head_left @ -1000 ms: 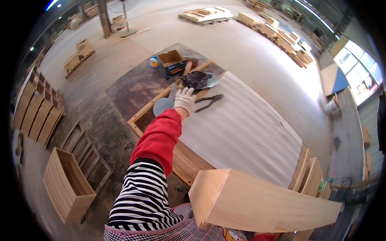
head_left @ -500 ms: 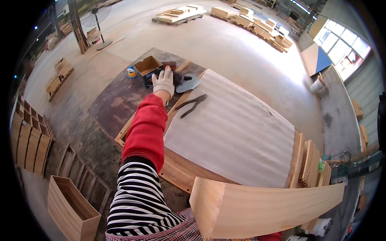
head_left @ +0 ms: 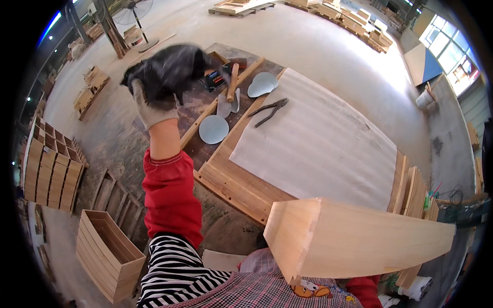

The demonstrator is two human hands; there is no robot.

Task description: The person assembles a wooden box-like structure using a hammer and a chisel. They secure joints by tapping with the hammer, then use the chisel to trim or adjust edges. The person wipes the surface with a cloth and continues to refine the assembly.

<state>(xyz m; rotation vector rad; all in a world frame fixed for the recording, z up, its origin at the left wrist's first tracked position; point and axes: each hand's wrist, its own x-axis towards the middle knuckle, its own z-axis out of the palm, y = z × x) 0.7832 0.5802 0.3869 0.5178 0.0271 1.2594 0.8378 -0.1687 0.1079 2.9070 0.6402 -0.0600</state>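
Observation:
My left hand [head_left: 154,110], in a pale glove, is raised at the far left of the worktable. Its fingers are closed on a black crumpled bundle [head_left: 172,72], like cloth or a soft bag, smeared by motion. Beneath and right of it lie a wooden handle [head_left: 233,83], a round grey metal disc [head_left: 213,130] and another grey rounded piece [head_left: 262,85]. Dark pliers [head_left: 269,111] rest on the white sheet [head_left: 323,149]. A pale wooden box [head_left: 370,244] is close to my body at the right. My right hand is hidden behind it; only a red sleeve shows.
A dark box [head_left: 214,80] stands at the table's far left. Stacked wooden boards [head_left: 414,190] are at the right end. A slatted wooden box [head_left: 105,256] and a compartmented crate [head_left: 54,169] stand on the floor at left, with a fan [head_left: 138,23] farther back.
My left hand has come up from the table and moved left, now gripping the black bundle. The wooden handle and round disc are now uncovered. The view has shifted, too.

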